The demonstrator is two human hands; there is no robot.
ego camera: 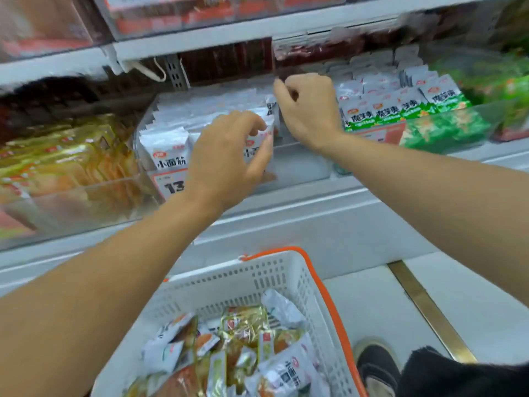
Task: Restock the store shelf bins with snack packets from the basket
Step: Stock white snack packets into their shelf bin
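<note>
A clear shelf bin (pixel 300 167) holds rows of white snack packets (pixel 167 150). My left hand (pixel 226 156) grips a white packet (pixel 262 138) at the front of the row inside that bin. My right hand (pixel 310 110) is further back in the same bin, fingers curled, pinching the top of an upright white packet (pixel 270 106). Below, a white plastic basket (pixel 257 279) with an orange rim holds several mixed white and golden snack packets (pixel 246 325).
A bin of golden packets (pixel 57 161) sits to the left, a bin of green-and-white packets (pixel 400 110) to the right. Red packets fill the shelf above (pixel 200 12). A white shelf ledge (pixel 315 219) runs below the bins. My shoe (pixel 378 368) stands on the tiled floor.
</note>
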